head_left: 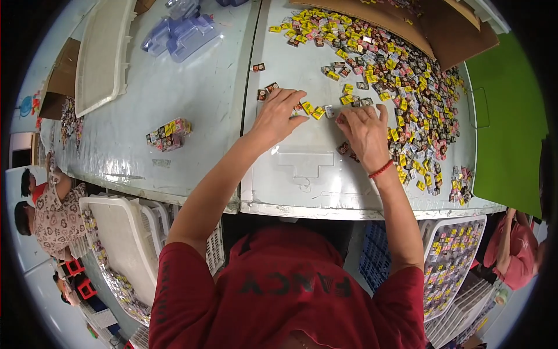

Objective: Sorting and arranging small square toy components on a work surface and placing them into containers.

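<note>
My left hand lies over the table with its fingers stretched out and the thumb apart. It is beside a loose row of small printed boxes, black ones at its left and yellow ones at its right. My right hand, with a red cord bracelet at the wrist, has thumb and finger pinched together beside a small grey box. What the pinch holds, if anything, I cannot make out. In front of me lies a clear plastic tray with a T-shaped outline.
A big heap of small boxes covers the right side, below an open carton. To the left are a filled clear pack, bluish clear trays and a white crate. Crates stand below; people sit at both sides.
</note>
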A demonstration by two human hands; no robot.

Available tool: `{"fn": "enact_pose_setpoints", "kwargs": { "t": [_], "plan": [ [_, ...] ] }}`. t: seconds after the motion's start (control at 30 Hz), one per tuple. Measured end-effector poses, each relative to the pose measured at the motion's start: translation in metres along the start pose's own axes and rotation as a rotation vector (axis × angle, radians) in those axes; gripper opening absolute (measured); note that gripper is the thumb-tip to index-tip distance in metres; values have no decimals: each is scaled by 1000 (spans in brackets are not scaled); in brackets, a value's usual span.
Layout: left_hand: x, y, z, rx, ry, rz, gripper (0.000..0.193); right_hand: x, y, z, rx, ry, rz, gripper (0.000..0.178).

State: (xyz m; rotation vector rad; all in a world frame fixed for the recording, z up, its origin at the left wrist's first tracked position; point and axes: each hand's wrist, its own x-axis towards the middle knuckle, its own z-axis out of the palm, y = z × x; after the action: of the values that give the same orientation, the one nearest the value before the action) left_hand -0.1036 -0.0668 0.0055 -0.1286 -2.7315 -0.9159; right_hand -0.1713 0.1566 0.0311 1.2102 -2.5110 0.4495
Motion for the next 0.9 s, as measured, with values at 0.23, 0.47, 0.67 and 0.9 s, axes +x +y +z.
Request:
{"fn": "enact_pose_setpoints", "kwargs": {
  "t": [0.23, 0.47, 0.67, 0.9],
  "plan": [
    [0, 9, 6, -68, -39, -2, 52, -6, -1, 3, -47, -44, 2, 26],
    [12, 5, 22, -57, -82, 129, 48, -7, 4, 10, -6, -53, 13, 28],
    [24, 3, 31, -57, -6, 265, 48, -6, 3, 8, 73, -53, 15, 27],
    [19, 10, 18, -78, 17, 201, 52, -11, 4, 17, 102, 29, 60, 25]
  ]
}}
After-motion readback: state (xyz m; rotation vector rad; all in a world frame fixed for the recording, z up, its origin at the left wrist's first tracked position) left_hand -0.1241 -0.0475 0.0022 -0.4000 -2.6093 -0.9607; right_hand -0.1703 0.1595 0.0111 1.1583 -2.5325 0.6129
